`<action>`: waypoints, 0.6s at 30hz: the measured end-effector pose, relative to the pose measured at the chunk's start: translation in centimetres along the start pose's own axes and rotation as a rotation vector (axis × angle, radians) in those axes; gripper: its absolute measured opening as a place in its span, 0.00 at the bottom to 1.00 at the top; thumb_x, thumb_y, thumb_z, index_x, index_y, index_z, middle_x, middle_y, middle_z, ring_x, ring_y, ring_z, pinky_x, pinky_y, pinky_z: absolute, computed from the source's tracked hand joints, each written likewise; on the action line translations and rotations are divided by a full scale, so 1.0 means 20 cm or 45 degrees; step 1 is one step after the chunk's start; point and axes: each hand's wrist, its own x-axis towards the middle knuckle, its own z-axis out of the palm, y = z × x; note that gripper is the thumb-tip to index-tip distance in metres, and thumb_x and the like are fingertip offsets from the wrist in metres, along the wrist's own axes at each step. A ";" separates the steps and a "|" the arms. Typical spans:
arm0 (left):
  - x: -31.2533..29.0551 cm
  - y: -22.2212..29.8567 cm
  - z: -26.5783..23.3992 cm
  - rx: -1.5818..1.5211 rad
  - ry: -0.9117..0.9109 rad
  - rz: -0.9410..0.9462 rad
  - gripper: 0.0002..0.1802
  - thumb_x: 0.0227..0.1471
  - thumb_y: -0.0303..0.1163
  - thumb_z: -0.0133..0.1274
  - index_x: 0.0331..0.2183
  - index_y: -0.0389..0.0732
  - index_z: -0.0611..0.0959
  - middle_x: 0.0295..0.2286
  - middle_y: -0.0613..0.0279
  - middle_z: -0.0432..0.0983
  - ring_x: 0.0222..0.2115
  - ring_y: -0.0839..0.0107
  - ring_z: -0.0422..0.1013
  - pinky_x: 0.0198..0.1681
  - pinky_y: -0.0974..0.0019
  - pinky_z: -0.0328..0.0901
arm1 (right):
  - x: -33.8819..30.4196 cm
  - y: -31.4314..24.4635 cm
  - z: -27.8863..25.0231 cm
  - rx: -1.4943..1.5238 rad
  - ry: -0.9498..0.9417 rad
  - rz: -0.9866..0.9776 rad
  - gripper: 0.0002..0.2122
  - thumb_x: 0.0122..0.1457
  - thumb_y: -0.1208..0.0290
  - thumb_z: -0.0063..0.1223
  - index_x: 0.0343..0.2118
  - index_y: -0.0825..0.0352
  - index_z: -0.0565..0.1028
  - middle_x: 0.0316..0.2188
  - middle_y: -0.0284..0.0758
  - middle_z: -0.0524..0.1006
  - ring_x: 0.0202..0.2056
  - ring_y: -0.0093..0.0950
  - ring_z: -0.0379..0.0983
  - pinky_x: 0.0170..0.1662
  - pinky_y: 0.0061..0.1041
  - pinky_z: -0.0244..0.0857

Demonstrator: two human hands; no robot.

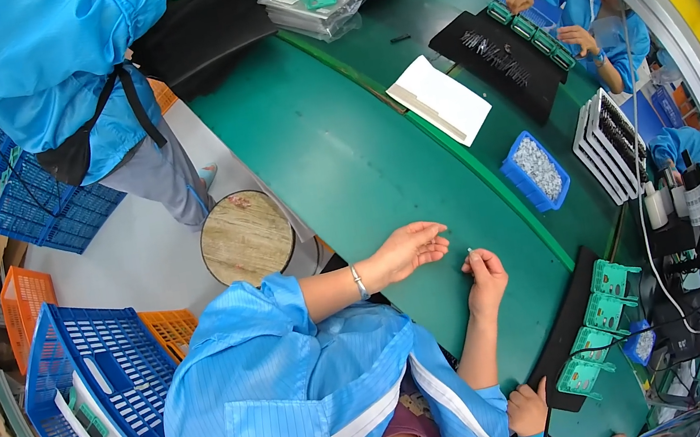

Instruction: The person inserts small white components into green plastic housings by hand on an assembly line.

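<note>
My left hand (pixel 412 252), with a bracelet at its wrist, hovers over the green table (pixel 295 154) near its front edge. Its fingers are stretched out and loosely curved, and no object shows in them. Just to its right, my right hand (pixel 488 281) is raised with thumb and fingertips pinched together. A tiny pale piece seems to show at those fingertips, too small to name. The two hands are apart from each other.
A green strip (pixel 487 164) divides the table. Beyond it are a blue bin (pixel 535 171) of small clear parts, white paper (pixel 441 101), stacked white trays (pixel 606 146) and a black mat (pixel 561 359) beside green fixtures (pixel 601 310). Another person's hand (pixel 528 409) is at lower right; a round stool (pixel 246 238) stands left.
</note>
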 end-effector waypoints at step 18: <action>-0.01 -0.04 0.00 -0.031 -0.067 0.032 0.15 0.54 0.33 0.45 0.43 0.36 0.71 0.31 0.61 0.72 0.31 0.76 0.70 0.37 0.75 0.67 | -0.07 -0.03 -0.05 -0.065 0.045 -0.042 0.03 0.51 0.77 0.51 0.28 0.70 0.73 0.22 0.31 0.72 0.23 0.17 0.66 0.28 0.14 0.60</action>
